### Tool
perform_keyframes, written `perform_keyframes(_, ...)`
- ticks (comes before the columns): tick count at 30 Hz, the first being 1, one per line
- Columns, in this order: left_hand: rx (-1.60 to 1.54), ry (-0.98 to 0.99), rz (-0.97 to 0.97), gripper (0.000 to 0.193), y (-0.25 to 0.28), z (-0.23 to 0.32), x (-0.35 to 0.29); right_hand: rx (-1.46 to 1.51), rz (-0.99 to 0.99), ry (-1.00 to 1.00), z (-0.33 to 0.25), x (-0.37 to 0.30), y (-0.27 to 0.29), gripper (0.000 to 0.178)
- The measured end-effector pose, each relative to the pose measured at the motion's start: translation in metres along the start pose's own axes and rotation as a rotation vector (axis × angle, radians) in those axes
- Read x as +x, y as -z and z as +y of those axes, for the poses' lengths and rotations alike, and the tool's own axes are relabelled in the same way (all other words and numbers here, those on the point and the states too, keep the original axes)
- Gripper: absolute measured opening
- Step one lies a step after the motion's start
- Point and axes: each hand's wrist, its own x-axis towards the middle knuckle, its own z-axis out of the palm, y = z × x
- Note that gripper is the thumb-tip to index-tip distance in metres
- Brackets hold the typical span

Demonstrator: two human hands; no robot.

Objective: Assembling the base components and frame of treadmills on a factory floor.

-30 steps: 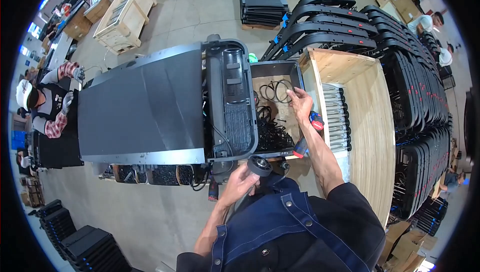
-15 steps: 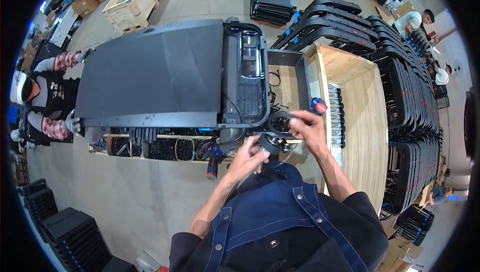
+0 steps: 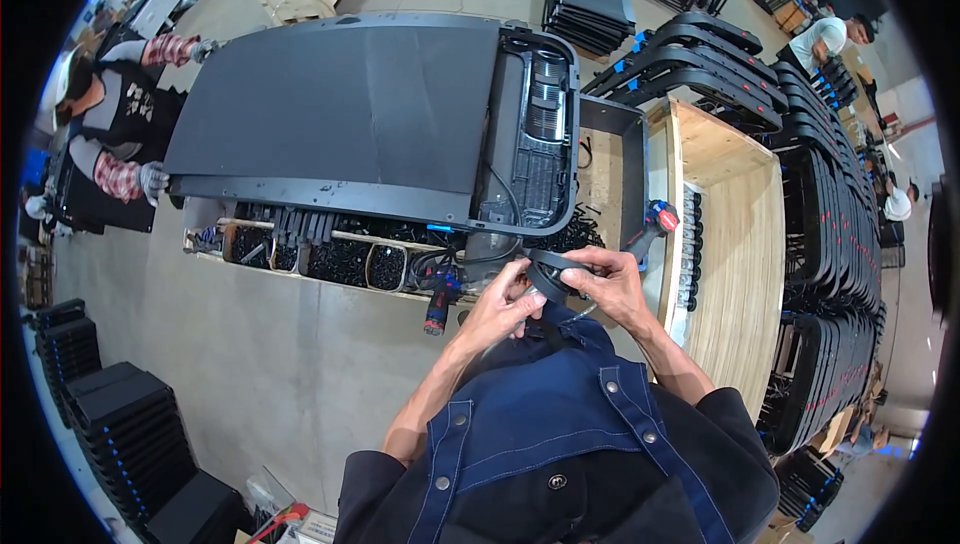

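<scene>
Left hand (image 3: pixel 502 312) grips a round black plastic-looking wheel (image 3: pixel 547 284), probably stiff; right hand (image 3: pixel 612 291) pinches a thin black rubbery loop (image 3: pixel 550 258), likely stretchy, best held by its edge.

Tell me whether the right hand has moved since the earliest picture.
Yes: the right hand has moved out from over the dark-walled parts bin, nearer the blue apron.

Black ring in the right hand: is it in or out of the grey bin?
Out: the right hand holds the black ring between the bin and the apron.
</scene>
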Motion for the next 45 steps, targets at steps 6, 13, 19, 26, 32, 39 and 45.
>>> perform_keyframes(6, -0.01, -0.059, 0.1, 0.076, 0.009, 0.001, 0.011, -0.563, -0.043, 0.478, -0.025, 0.015, -0.02, 0.021)
perform_keyframes(13, -0.182, -0.057, 0.139, 0.083, 0.021, 0.036, 0.051, -0.458, 0.046, 0.264, -0.014, 0.075, 0.0, 0.029)
perform_keyframes(19, -0.322, -0.104, 0.089, 0.09, 0.027, 0.079, 0.098, -0.306, -0.164, 0.223, -0.024, 0.163, 0.038, 0.057)
perform_keyframes(26, 0.079, -0.126, 0.417, 0.063, 0.034, 0.143, 0.176, -0.578, -0.215, 0.474, -0.066, 0.232, 0.069, 0.086)
perform_keyframes(32, 1.314, -0.313, 0.649, 0.04, 0.052, 0.257, 0.285, -0.204, -0.003, 0.433, -0.054, 0.363, 0.066, 0.06)
perform_keyframes(39, 1.377, -0.497, 0.746, 0.024, 0.145, 0.252, 0.372, -0.045, 0.309, 0.116, -0.057, 0.519, 0.115, 0.073)
perform_keyframes(45, 1.739, -0.352, 0.524, 0.034, 0.224, 0.27, 0.389, -0.087, 0.318, 0.008, -0.055, 0.579, 0.134, 0.075)
